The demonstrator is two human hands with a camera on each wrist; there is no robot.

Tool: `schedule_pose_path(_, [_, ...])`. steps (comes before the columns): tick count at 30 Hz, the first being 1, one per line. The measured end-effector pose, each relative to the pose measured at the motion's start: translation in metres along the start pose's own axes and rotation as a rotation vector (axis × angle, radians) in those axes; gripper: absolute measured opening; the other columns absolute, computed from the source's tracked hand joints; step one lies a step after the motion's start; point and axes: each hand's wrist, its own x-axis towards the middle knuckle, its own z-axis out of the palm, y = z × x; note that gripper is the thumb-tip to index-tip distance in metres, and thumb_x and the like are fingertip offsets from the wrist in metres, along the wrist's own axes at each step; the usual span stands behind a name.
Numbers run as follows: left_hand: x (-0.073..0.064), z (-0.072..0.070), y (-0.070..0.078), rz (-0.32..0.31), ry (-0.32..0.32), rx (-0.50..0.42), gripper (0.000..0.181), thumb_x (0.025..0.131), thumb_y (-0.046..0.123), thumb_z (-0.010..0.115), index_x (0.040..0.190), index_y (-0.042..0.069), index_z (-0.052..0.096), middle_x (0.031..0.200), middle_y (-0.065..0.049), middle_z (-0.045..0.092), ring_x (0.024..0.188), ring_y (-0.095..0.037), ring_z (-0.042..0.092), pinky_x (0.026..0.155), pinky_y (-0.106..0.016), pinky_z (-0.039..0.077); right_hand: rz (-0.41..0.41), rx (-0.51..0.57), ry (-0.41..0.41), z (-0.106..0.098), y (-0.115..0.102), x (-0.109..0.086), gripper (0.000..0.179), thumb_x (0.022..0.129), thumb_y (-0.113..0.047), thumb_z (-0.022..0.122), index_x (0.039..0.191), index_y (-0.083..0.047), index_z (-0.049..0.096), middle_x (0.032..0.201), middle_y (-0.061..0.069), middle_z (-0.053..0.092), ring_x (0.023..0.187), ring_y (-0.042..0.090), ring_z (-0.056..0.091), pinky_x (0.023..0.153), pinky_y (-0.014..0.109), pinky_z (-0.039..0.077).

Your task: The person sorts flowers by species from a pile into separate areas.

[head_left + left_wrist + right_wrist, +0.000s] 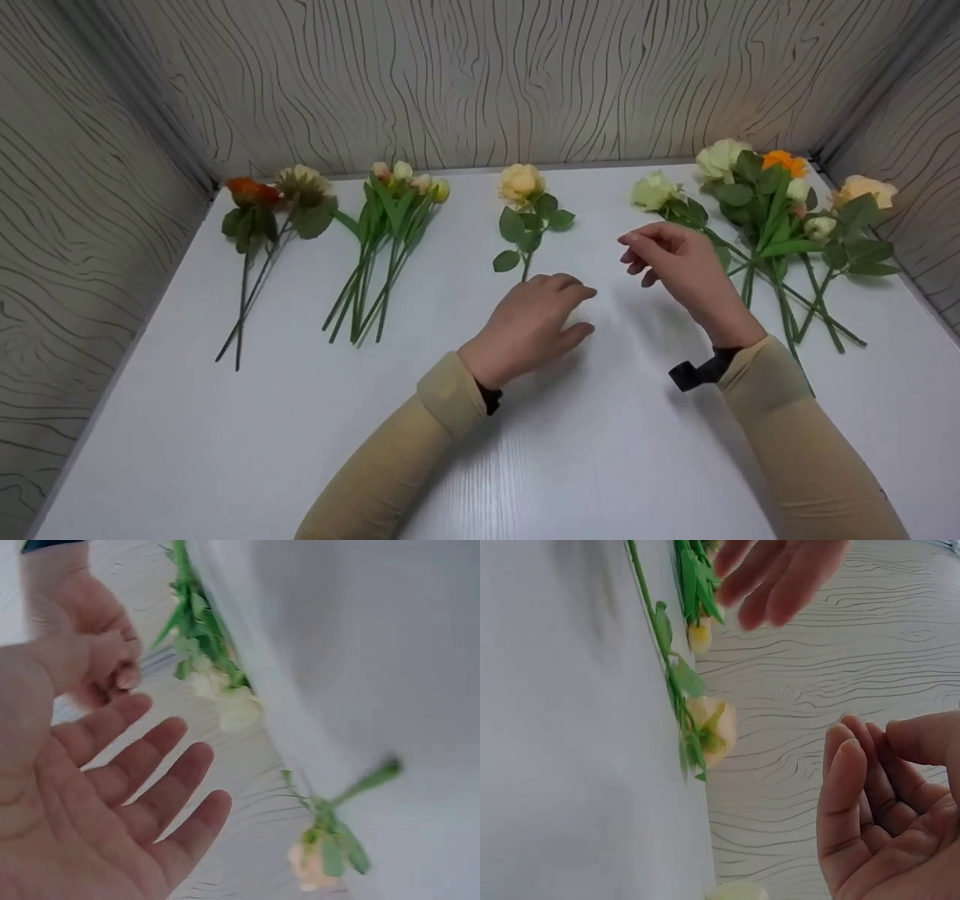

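- left hand (pixel 529 324): fingers loosely extended, released, hiding the lower stem of the peach rose (pixel 521 184) in the head view
- peach rose: lying mid-table on the white tabletop (pixel 225 450), bloom toward the wood-grain wall (pixel 420 82)
- right hand (pixel 684 276): fingers relaxed, softly bent, released, near the pale green rose (pixel 654 191)

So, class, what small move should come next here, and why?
Probably lower the left hand and pinch the lone peach rose by its stem: that hand is open and empty, it hides the stem's lower end in the head view, and the rose lies apart from the other flowers.
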Motion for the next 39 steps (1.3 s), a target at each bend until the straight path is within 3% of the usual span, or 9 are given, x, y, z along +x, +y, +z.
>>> schedule_pose_path(2, [-0.001,-0.002,0.008,0.07,0.018,0.028,0.044,0.1,0.035,0.068,0.139,0.015,0.063,0.134,-0.001,0.063,0.124,-0.017,0.058,0.104,-0.032,0.046,0.044,-0.04,0.015,-0.012,0.009,-0.003,0.044,0.101,-0.045,0.063,0.123,-0.007,0.068,0.106,0.013,0.069,0.09,0.024,0.066,0.071,0.028,0.058])
schedule_pose_path(6, [-0.004,-0.004,0.017,0.152,0.039,0.039,0.043,0.102,0.036,0.065,0.139,0.016,0.063,0.136,-0.001,0.061,0.124,-0.016,0.057,0.104,-0.03,0.045,0.148,-0.124,0.053,-0.049,0.025,-0.006,0.053,0.1,-0.052,0.061,0.127,-0.006,0.064,0.107,0.008,0.069,0.094,0.024,0.066,0.074,0.029,0.058])
schedule_pose_path(13, [-0.006,-0.004,0.02,0.196,0.033,0.053,0.04,0.102,0.035,0.065,0.137,0.016,0.065,0.136,-0.001,0.062,0.121,-0.016,0.059,0.1,-0.03,0.047,0.269,-0.284,0.152,-0.134,0.057,-0.013,0.06,0.103,-0.052,0.053,0.135,-0.002,0.055,0.097,-0.005,0.067,0.087,0.011,0.064,0.072,0.028,0.057])
schedule_pose_path(18, [-0.007,-0.002,0.021,0.208,0.027,0.046,0.038,0.102,0.034,0.065,0.135,0.016,0.066,0.136,-0.001,0.063,0.12,-0.017,0.061,0.098,-0.03,0.049,0.304,-0.306,0.128,-0.174,0.082,-0.016,0.057,0.106,-0.04,0.049,0.133,0.011,0.054,0.088,-0.007,0.068,0.078,0.007,0.065,0.069,0.028,0.058])
schedule_pose_path(21, [-0.007,0.0,0.021,0.201,0.011,0.034,0.037,0.102,0.034,0.065,0.135,0.017,0.067,0.136,-0.001,0.063,0.119,-0.016,0.061,0.098,-0.029,0.049,0.355,-0.295,0.085,-0.178,0.089,-0.012,0.053,0.104,-0.04,0.056,0.119,0.009,0.066,0.085,-0.003,0.071,0.076,0.011,0.066,0.068,0.028,0.058])
schedule_pose_path(24, [-0.007,0.001,0.022,0.198,0.0,0.022,0.037,0.102,0.034,0.066,0.135,0.018,0.067,0.136,0.0,0.062,0.119,-0.015,0.06,0.099,-0.029,0.048,0.417,-0.266,0.042,-0.17,0.089,-0.007,0.052,0.098,-0.051,0.066,0.105,-0.001,0.077,0.084,-0.001,0.074,0.075,0.014,0.066,0.068,0.03,0.057])
schedule_pose_path(28, [-0.006,0.002,0.022,0.198,-0.009,0.009,0.036,0.102,0.034,0.066,0.134,0.017,0.068,0.135,0.0,0.063,0.12,-0.014,0.06,0.101,-0.027,0.047,0.491,-0.224,0.004,-0.158,0.085,0.001,0.052,0.089,-0.062,0.07,0.093,-0.011,0.081,0.082,-0.002,0.074,0.072,0.013,0.065,0.066,0.03,0.056])
schedule_pose_path(32, [-0.005,0.004,0.022,0.197,-0.027,-0.001,0.035,0.102,0.033,0.065,0.133,0.017,0.068,0.134,0.0,0.063,0.12,-0.014,0.06,0.102,-0.027,0.046,0.549,-0.177,0.013,-0.153,0.083,0.003,0.043,0.09,-0.059,0.072,0.083,-0.017,0.08,0.076,-0.005,0.073,0.067,0.01,0.062,0.064,0.028,0.054])
schedule_pose_path(39, [-0.006,0.004,0.022,0.175,-0.045,-0.007,0.034,0.102,0.034,0.065,0.133,0.019,0.068,0.133,0.002,0.064,0.119,-0.013,0.06,0.101,-0.027,0.046,0.625,0.167,0.118,-0.145,0.083,-0.003,0.025,0.09,-0.045,0.079,0.091,-0.021,0.077,0.079,-0.005,0.07,0.069,0.008,0.06,0.063,0.025,0.052])
